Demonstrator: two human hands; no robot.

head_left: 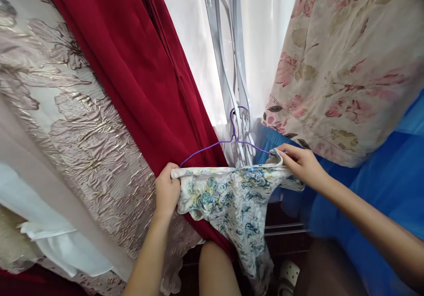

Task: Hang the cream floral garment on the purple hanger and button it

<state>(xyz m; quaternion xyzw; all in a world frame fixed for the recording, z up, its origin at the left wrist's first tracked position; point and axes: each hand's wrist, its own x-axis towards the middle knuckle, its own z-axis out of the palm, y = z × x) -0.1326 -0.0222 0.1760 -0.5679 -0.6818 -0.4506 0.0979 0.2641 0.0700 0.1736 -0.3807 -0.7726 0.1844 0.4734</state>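
Note:
A white garment with a blue, green and yellow floral print (228,194) hangs from a thin purple wire hanger (212,146). My left hand (166,190) grips the left end of its neckline edge, by the hanger's left tip. At the other end, my right hand (300,161) pinches the folded fabric of the top edge near the hanger's right arm. The neckline stretches fairly straight between both hands. The hanger's hook rises in front of a white metal stand (232,57); whether it rests on the stand I cannot tell. The lower fabric hangs down in creases.
A dark red cloth (132,66) and a textured pinkish garment (89,146) hang on the left. On the right are a floral cream garment (331,75) and blue tulle (380,190). White curtain fabric (188,13) hangs behind. A light perforated clog (289,275) shows below.

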